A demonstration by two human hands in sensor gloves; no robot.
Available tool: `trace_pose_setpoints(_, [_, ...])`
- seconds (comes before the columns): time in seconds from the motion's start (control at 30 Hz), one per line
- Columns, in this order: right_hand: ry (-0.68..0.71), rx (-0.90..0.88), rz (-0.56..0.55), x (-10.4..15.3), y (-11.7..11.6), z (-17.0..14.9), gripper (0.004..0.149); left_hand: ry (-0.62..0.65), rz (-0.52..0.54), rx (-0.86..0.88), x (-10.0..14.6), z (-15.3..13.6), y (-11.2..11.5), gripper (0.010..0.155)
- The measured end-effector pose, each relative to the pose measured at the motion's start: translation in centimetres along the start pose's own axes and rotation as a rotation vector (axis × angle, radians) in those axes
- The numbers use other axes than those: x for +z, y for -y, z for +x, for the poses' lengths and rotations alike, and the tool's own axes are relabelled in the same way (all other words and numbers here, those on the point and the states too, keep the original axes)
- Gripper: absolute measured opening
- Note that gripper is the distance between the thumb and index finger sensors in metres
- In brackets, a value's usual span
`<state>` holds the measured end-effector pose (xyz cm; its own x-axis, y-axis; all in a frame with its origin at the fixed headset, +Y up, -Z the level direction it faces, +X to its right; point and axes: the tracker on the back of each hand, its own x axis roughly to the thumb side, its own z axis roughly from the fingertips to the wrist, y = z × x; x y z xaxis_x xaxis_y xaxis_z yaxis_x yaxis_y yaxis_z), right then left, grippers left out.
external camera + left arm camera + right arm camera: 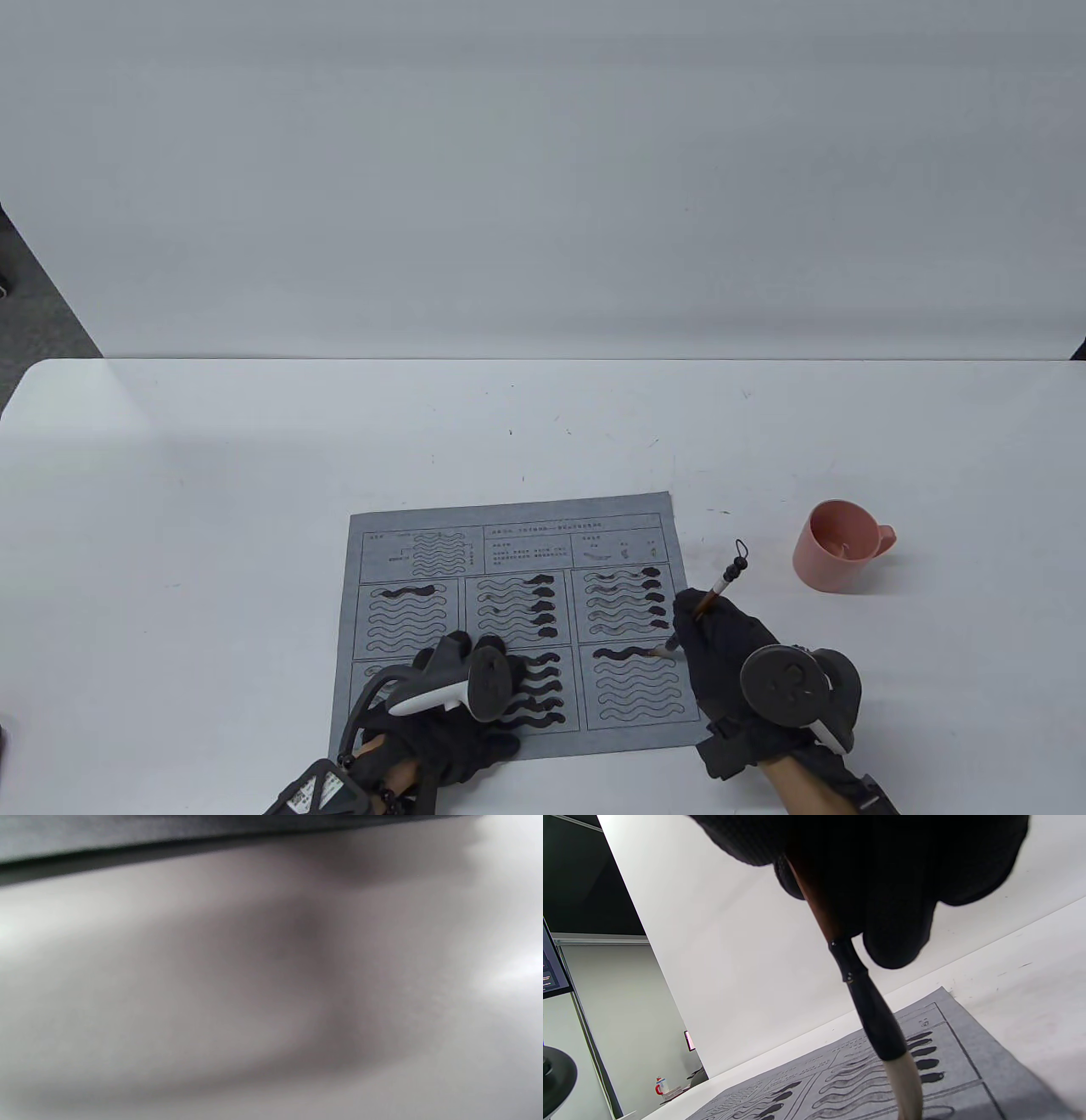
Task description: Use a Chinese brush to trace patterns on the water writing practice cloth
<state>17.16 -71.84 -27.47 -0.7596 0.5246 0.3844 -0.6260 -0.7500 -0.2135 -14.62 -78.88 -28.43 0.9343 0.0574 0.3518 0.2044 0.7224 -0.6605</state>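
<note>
Right hand grips brush (tip on cloth); left hand presses cloth flat.

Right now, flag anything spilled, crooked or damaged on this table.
Nothing spilled or damaged. The practice cloth lies flat but slightly rotated against the table edge. The pink cup stands upright, off to the cloth's right. The right hand holds the brush; the left hand rests on the cloth. The left wrist view is only blur.

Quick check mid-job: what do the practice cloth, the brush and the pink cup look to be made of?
Practice cloth: grey matte fabric, felt-like; wet strokes show dark. Brush: reddish-brown handle, probably wood or bamboo, glossy black ferrule, pale hair tip. Pink cup: smooth, matte, likely plastic.
</note>
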Motion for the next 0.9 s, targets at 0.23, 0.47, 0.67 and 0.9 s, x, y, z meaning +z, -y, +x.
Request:
trace_pose_setpoints(0.23, [-0.003, 0.012, -0.009, -0.04, 0.19, -0.13, 0.040, 0.000, 0.000, 0.000, 0.00, 0.00, 0.00, 0.085])
trace_pose_setpoints(0.47, [-0.002, 0.025, -0.017, -0.06, 0.32, -0.20, 0.040, 0.000, 0.000, 0.000, 0.00, 0.00, 0.00, 0.085])
trace_pose_setpoints(0.67, [-0.004, 0.036, -0.024, -0.08, 0.44, -0.27, 0.040, 0.000, 0.000, 0.000, 0.00, 0.00, 0.00, 0.085])
trace_pose_setpoints(0.9, [-0.007, 0.037, -0.030, -0.09, 0.54, -0.34, 0.039, 0.000, 0.000, 0.000, 0.00, 0.00, 0.00, 0.085])
